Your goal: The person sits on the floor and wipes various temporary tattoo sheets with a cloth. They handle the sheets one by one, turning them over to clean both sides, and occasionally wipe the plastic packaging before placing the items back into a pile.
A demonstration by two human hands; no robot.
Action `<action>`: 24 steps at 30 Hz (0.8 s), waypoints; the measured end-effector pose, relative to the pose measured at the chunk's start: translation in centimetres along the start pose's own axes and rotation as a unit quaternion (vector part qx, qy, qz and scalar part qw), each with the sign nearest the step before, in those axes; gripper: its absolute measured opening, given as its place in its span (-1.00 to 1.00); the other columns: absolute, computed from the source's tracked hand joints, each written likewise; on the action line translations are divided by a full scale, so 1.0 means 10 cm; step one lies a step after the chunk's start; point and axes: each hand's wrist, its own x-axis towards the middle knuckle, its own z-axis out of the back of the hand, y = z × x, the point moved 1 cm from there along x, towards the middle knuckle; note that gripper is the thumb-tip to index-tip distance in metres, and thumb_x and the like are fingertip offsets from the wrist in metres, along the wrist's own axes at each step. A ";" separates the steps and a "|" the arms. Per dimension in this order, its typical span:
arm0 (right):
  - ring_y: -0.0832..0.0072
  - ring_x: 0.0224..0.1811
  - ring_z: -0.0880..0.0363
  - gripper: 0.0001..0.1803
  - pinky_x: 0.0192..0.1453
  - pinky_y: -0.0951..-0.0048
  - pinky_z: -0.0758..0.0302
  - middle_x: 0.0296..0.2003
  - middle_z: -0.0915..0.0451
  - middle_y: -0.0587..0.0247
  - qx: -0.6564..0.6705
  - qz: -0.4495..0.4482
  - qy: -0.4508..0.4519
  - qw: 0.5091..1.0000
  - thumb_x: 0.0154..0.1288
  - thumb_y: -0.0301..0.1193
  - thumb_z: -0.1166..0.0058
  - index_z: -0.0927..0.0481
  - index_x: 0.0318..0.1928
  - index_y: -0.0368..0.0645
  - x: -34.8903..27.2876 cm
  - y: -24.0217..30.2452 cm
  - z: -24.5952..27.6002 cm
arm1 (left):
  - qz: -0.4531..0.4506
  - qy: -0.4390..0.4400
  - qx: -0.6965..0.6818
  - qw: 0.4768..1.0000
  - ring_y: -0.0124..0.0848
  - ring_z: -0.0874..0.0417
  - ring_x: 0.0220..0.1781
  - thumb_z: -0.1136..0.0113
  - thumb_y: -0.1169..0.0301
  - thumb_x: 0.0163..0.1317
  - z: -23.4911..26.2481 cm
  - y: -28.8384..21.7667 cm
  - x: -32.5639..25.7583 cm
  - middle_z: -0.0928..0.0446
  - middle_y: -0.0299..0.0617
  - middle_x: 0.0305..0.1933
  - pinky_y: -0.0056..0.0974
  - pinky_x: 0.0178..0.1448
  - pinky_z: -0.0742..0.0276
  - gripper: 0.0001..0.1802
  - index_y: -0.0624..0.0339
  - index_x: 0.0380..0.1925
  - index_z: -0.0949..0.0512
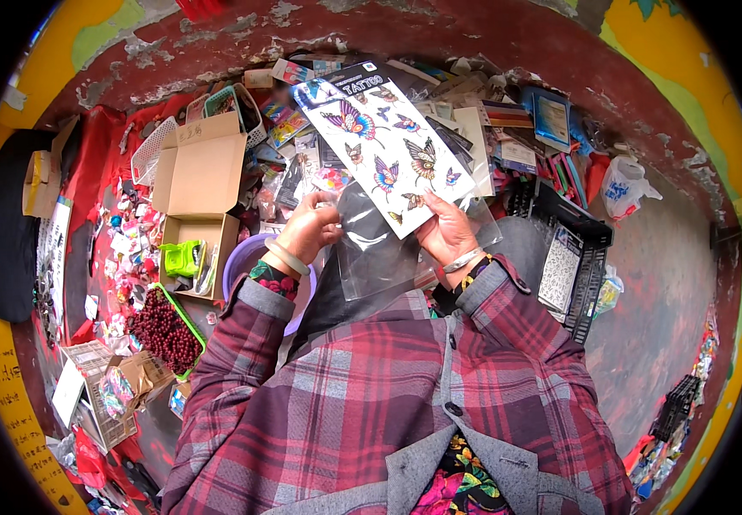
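Note:
My right hand (446, 230) is closed on the lower right corner of a white tattoo sheet (401, 159), thumb on top. Colourful butterflies cover the sheet, which has a dark header and lies tilted over my lap. Beneath its lower end spreads a clear plastic sleeve (371, 266), also running under my right hand. My left hand (309, 227) has its fingers curled together at the sleeve's left edge, pinching it. The sheet's far end reaches over a heap of packets.
Packaged goods (508, 129) pile up along the red wall. To the left are an open cardboard box (203, 172), a purple basin (246, 253) and a green-rimmed tray of dark red beads (165, 330). A black crate (590, 283) stands right, with a white plastic bag (627, 187) beyond it.

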 end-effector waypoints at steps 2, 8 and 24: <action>0.26 0.09 -0.47 -0.58 0.23 0.15 -0.37 0.05 -0.47 0.09 0.002 0.000 0.002 1.000 0.31 -0.49 0.02 -0.30 0.16 -0.29 0.01 0.00 0.01 | -0.057 -0.102 0.111 0.987 -0.54 -0.43 -0.44 -0.20 0.53 -0.03 -0.04 0.00 -0.04 -0.39 -0.31 -0.38 -0.49 -0.37 -0.36 -0.48 0.22 -0.02 -0.28; 0.25 0.10 -0.46 -0.57 0.24 0.14 -0.36 0.05 -0.47 0.09 0.004 0.005 0.017 1.000 0.30 -0.50 0.01 -0.30 0.16 -0.30 0.00 0.00 -0.01 | -0.202 -0.159 0.409 0.875 -0.56 -0.40 -0.52 -0.27 0.45 -0.05 0.07 0.10 0.04 -0.39 -0.34 -0.54 -0.43 -0.49 -0.33 -0.72 0.28 -0.33 -0.44; 0.26 0.10 -0.46 -0.55 0.24 0.14 -0.36 0.05 -0.47 0.09 0.003 -0.002 0.009 1.000 0.30 -0.49 0.00 -0.29 0.18 -0.27 0.02 0.00 0.03 | 0.049 0.039 0.264 0.963 -0.64 -0.18 -0.76 0.00 0.43 0.13 0.13 -0.12 0.08 -0.30 -0.42 -0.71 -0.48 -0.70 -0.01 -0.81 0.13 -0.65 -0.41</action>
